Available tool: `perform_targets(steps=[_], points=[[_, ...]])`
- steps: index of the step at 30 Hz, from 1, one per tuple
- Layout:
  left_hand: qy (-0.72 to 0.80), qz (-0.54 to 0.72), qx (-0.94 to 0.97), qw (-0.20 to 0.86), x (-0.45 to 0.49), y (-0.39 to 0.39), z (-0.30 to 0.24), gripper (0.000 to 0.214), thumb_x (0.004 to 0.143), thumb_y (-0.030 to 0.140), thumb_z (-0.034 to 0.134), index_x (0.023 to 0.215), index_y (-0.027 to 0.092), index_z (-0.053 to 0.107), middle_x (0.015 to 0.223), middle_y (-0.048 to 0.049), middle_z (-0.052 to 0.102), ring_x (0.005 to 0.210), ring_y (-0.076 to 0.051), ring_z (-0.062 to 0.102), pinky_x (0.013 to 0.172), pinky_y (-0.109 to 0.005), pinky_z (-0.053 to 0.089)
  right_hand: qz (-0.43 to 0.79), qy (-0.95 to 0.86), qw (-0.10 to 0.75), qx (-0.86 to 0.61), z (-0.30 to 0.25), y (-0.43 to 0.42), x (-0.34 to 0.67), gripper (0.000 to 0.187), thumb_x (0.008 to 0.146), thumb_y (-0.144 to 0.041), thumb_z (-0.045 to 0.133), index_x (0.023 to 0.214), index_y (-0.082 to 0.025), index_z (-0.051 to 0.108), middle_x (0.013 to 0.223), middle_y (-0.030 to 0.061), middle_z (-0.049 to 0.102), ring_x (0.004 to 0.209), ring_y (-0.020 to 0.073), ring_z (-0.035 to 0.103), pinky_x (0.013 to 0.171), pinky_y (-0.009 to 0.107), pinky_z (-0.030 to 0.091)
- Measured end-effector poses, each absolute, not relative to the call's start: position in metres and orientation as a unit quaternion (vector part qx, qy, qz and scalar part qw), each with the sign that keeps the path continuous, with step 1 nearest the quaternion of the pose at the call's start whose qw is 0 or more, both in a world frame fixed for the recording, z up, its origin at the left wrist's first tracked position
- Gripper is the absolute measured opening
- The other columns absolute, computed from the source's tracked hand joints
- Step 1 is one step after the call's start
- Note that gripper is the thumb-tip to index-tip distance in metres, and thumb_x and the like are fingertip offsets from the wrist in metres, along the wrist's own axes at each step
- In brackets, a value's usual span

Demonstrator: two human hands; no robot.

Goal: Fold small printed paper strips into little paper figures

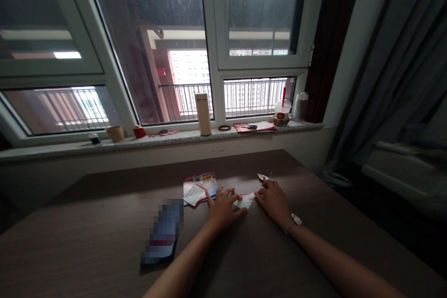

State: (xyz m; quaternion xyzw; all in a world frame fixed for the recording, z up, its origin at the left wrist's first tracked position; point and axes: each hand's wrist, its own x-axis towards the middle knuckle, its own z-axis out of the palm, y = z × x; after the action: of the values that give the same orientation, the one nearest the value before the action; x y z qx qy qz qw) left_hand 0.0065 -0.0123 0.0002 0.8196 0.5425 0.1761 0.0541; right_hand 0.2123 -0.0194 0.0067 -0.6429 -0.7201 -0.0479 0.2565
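Between my two hands, a small white paper slip with red print [246,200] lies on the brown table [115,214]. My left hand [223,208] is open, fingers spread, its thumb and index finger at the slip's left side. The slip's right end meets the fingertips of my right hand [275,202], which rests low on the table with its fingers apart and bent. Just beyond those fingers is a small pale pointed piece [263,177], partly covered. Left of my left hand, a folded white paper [194,194] lies on a colourful printed sheet [206,178].
A phone-like dark object [162,235], blurred out, lies left of my left forearm. On the windowsill [167,138] stand a beige flask [203,114], a paper cup [115,133], a drink cup with red straw [282,109] and scissors [250,126] on red-edged papers.
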Motion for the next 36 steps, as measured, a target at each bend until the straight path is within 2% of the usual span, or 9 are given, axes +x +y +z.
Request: perform_targets(steps=[4,9,18,26,36], points=[[0.536,0.185,0.822,0.042,0.0062,-0.0119,-0.0013,0.034,0.078,0.057,0.062,0.104,0.036,0.068,0.139,0.0008,0.051,0.137,-0.036,0.027,0.108,-0.070,-0.009,-0.051,-0.721,0.270,-0.636,0.0036,-0.0155,0.2135,0.030,0.088,-0.036,0.052,0.082,-0.020,0.077,0.107,0.0101,0.063,0.107,0.0245,0.050,0.096,0.033,0.040],[0.528,0.199,0.824,0.051,0.0051,-0.0101,-0.0034,0.032,0.077,0.055,0.066,0.103,0.037,0.067,0.137,0.0019,0.052,0.136,-0.037,0.029,0.104,-0.075,-0.012,-0.040,-0.715,0.280,-0.640,0.0022,-0.0133,0.2155,0.026,0.086,-0.035,0.055,0.080,-0.021,0.076,0.103,0.0089,0.064,0.105,0.0240,0.052,0.093,0.032,0.041],[0.535,0.186,0.822,0.052,0.0051,-0.0095,-0.0038,0.035,0.077,0.058,0.064,0.105,0.037,0.067,0.138,0.0013,0.052,0.137,-0.036,0.027,0.106,-0.073,-0.010,-0.015,-0.708,0.277,-0.650,0.0042,-0.0130,0.2165,0.022,0.084,-0.036,0.058,0.083,-0.023,0.076,0.102,0.0074,0.064,0.105,0.0240,0.052,0.093,0.032,0.042],[0.535,0.194,0.820,0.057,0.0046,-0.0095,-0.0047,0.033,0.076,0.059,0.064,0.103,0.039,0.067,0.137,0.0027,0.052,0.136,-0.038,0.028,0.103,-0.075,-0.012,0.010,-0.705,0.280,-0.651,0.0030,-0.0148,0.2162,0.022,0.081,-0.040,0.061,0.084,-0.024,0.076,0.105,0.0070,0.064,0.108,0.0244,0.051,0.094,0.033,0.041],[0.545,0.169,0.820,0.045,0.0064,-0.0122,0.0005,0.035,0.078,0.059,0.062,0.106,0.039,0.066,0.138,0.0016,0.051,0.136,-0.037,0.029,0.107,-0.073,-0.004,0.009,-0.706,0.278,-0.651,-0.0005,-0.0200,0.2126,0.025,0.077,-0.045,0.064,0.087,-0.023,0.073,0.114,0.0076,0.061,0.114,0.0272,0.048,0.095,0.038,0.040]])
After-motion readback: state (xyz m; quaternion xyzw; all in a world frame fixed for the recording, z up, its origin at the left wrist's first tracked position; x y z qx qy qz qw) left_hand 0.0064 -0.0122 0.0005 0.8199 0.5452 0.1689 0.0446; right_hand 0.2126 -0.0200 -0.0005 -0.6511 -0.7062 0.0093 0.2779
